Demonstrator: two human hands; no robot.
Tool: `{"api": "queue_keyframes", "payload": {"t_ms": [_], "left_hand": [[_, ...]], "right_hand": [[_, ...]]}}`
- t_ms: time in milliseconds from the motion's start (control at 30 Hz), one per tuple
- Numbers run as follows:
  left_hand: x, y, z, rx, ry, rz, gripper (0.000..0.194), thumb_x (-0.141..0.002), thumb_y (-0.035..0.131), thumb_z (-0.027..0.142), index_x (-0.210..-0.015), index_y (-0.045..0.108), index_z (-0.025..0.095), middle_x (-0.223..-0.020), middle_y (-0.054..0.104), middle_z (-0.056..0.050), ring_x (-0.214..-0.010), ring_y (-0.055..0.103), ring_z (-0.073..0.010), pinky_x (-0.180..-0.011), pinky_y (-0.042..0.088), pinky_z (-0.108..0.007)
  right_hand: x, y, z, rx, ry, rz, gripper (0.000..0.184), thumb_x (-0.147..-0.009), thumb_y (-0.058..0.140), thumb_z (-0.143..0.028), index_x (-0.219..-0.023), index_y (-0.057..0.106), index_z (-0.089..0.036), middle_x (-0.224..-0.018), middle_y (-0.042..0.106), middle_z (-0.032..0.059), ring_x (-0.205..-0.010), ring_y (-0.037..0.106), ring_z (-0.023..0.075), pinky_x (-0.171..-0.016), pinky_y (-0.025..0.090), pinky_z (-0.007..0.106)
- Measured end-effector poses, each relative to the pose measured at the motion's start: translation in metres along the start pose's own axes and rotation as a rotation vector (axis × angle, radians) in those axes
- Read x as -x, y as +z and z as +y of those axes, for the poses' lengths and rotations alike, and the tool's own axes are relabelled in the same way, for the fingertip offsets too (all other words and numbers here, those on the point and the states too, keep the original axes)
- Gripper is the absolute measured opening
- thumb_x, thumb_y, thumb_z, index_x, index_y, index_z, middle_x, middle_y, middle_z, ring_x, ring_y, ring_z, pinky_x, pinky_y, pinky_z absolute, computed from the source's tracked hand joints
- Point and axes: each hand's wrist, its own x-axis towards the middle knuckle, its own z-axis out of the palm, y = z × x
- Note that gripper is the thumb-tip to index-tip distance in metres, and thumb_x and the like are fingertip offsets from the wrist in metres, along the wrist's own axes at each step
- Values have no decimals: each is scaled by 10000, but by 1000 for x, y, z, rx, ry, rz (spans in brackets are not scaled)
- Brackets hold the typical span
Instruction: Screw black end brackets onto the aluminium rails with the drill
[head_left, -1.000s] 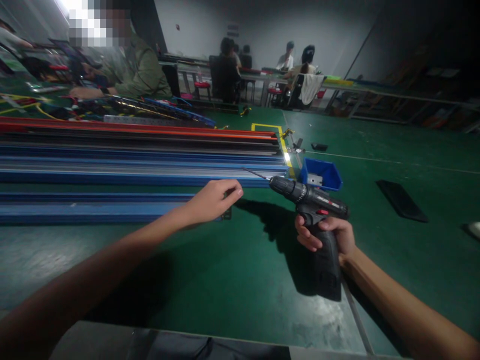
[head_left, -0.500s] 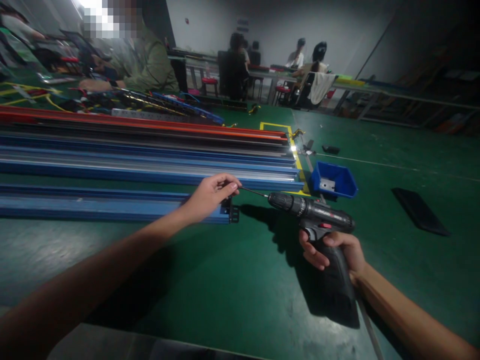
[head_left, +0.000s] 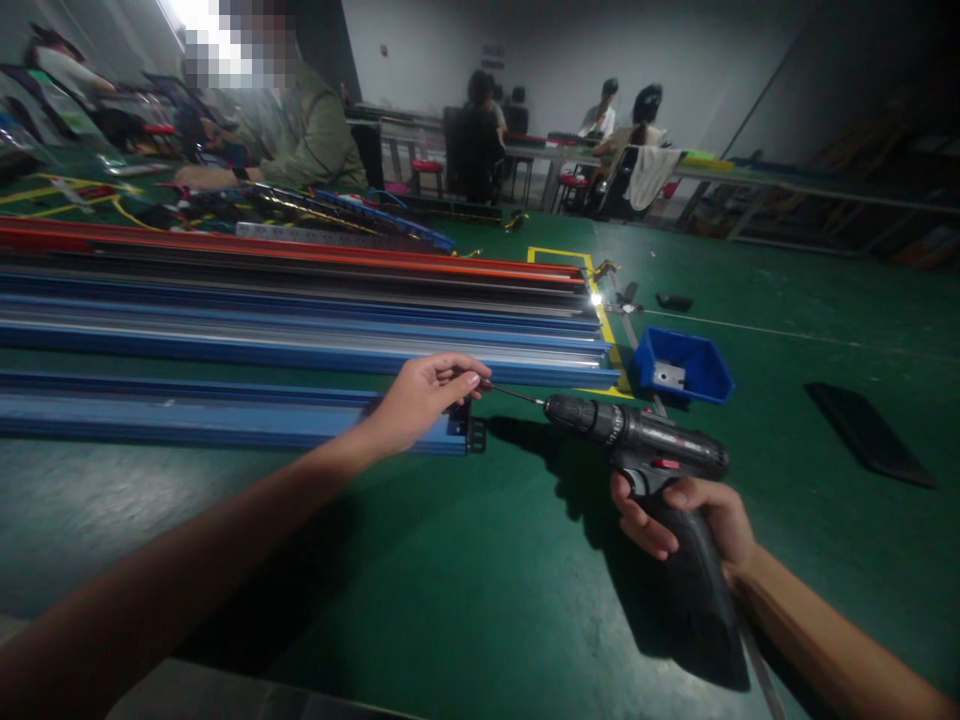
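My right hand [head_left: 709,520] is wrapped around the handle of a black cordless drill [head_left: 645,435], with a finger near its trigger. A long thin bit [head_left: 517,393] points left from the chuck. Thumb and fingers of my left hand [head_left: 431,400] pinch the far end of this bit; whether a screw is between them is hidden. Just below that hand lies the end of a blue metal profile [head_left: 225,420], fitted with a black end bracket [head_left: 475,436]. My left hand covers part of this end.
Beyond are blue, black and orange profiles [head_left: 300,325] lying side by side. A blue bin [head_left: 694,375] with metal pieces stands right of them, and a flat black object [head_left: 866,432] lies farther right. Across the green table [head_left: 480,580], a co-worker's sleeve [head_left: 322,135] is near wiring.
The view has shifted slightly, moving the scene right and down. The drill and both hands keep nearly the same arrangement, the left fingers still at the bit's end.
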Motion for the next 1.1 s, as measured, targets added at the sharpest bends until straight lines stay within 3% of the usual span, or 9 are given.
{"api": "queue_keyframes", "payload": {"t_ms": [233, 633, 767, 900, 1000, 1100], "left_hand": [[2, -2, -1, 24, -2, -40, 252, -905, 694, 370, -1056, 741, 174, -931, 773, -68, -883, 724, -172, -728, 524, -267], [7, 1, 8, -116, 65, -50, 248, -923, 659, 354, -1051, 728, 153, -961, 773, -73, -921, 734, -193, -864, 560, -326], [9, 2, 8, -246, 145, -10, 254, -945, 625, 360, -1088, 746, 189, -1095, 759, -76, -1060, 700, -216, -988, 521, -374], [7, 1, 8, -265, 185, 91, 356, -978, 564, 368, -1279, 662, 206, -1312, 683, -87, -1223, 618, -217, -1051, 477, -372], [2, -5, 9, -343, 149, 94, 330, -987, 530, 380, -1208, 669, 178, -1241, 703, -83, -1099, 655, -193, -954, 510, -329], [-4, -14, 11, -611, 107, -66, 280, -962, 558, 383, -1059, 715, 172, -1049, 745, -54, -914, 673, -175, -832, 512, -294]], "right_hand": [[2, 3, -1, -6, -3, 20, 374, -684, 627, -273, -958, 779, -68, -712, 635, 95, -442, 464, 102, -441, 389, 248], [-1, 1, -1, -20, -9, -29, 382, -709, 620, -254, -989, 766, -39, -735, 639, 102, -454, 487, 93, -461, 429, 232], [-1, -2, 0, -53, -3, -78, 395, -719, 604, -239, -1016, 756, -27, -749, 653, 110, -480, 542, 111, -489, 466, 235], [0, -2, -2, -80, -13, -88, 386, -733, 597, -220, -1026, 743, -16, -769, 659, 121, -493, 565, 115, -505, 481, 232], [1, -2, -6, -80, -17, -69, 376, -741, 589, -202, -1030, 738, -13, -783, 659, 125, -509, 580, 117, -527, 494, 235], [1, -4, -10, -63, -13, -52, 378, -750, 585, -190, -1042, 734, -3, -790, 657, 127, -519, 587, 119, -533, 504, 238]]}}
